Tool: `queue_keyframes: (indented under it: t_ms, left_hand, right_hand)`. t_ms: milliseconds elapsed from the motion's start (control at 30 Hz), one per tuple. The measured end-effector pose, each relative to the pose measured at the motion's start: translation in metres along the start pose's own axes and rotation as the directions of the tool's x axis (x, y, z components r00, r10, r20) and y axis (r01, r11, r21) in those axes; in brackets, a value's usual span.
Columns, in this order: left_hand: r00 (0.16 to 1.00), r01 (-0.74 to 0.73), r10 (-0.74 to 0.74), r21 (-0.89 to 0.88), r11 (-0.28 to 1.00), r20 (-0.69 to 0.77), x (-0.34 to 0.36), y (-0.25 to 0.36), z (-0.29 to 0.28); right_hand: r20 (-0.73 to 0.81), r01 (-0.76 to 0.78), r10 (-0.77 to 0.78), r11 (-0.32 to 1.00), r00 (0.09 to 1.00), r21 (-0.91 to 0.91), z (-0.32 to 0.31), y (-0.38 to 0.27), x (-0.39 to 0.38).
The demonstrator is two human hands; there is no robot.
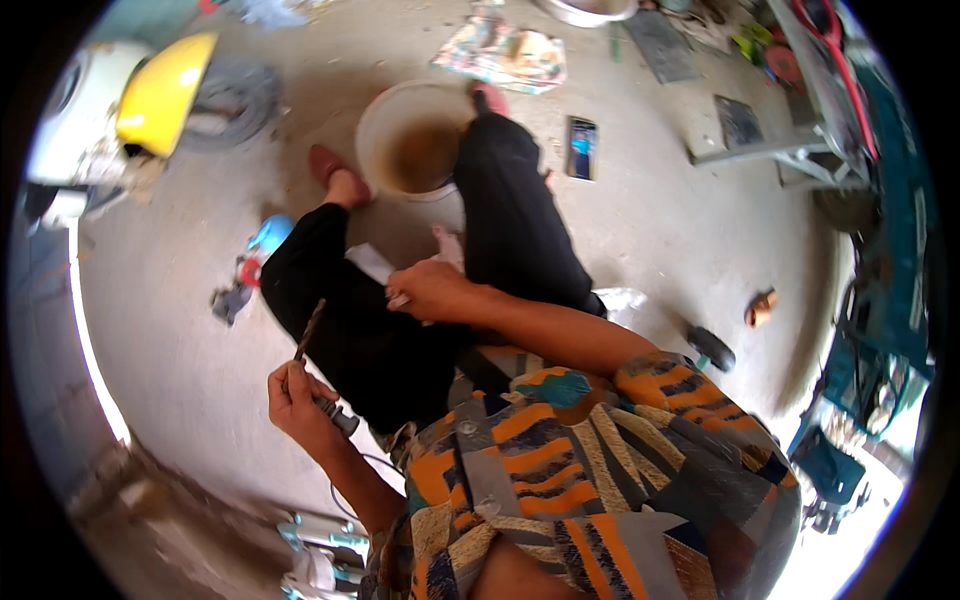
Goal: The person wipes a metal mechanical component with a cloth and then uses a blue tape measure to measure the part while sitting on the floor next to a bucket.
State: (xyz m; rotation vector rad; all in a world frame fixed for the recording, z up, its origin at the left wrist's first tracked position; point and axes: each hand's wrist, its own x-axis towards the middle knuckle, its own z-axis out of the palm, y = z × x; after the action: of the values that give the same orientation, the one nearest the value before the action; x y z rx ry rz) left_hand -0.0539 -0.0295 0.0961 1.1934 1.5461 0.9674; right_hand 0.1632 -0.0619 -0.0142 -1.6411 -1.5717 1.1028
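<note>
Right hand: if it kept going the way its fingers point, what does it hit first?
The right hand points toward the person's left, across the thigh. First in that line looks like the white paper-like piece at its fingertips, then the black trouser leg. Depth is unclear, so this is tentative.

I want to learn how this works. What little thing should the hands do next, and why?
Probably bring the left hand with its thin tool across to the right hand. The tool's tip points up, away from the small white piece pinched in the right hand over the lap, and the two hands are apart, so the tool cannot touch it yet.
</note>
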Motion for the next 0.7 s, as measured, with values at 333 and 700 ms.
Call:
queue_keyframes:
  t_ms: [333, 700]
  left_hand:
    - [0.939, -0.055, 0.071, 0.058, 0.997, -0.336, 0.013, -0.025, -0.067]
    - [0.954, -0.166, 0.266, 0.499, 0.851, -0.137, 0.061, -0.094, -0.050]
  right_hand:
    - [0.126, -0.147, 0.140, 0.988, 0.982, 0.049, -0.002, -0.013, 0.000]
    - [0.134, -0.158, 0.149, 0.985, 0.980, 0.064, 0.003, -0.004, 0.000]
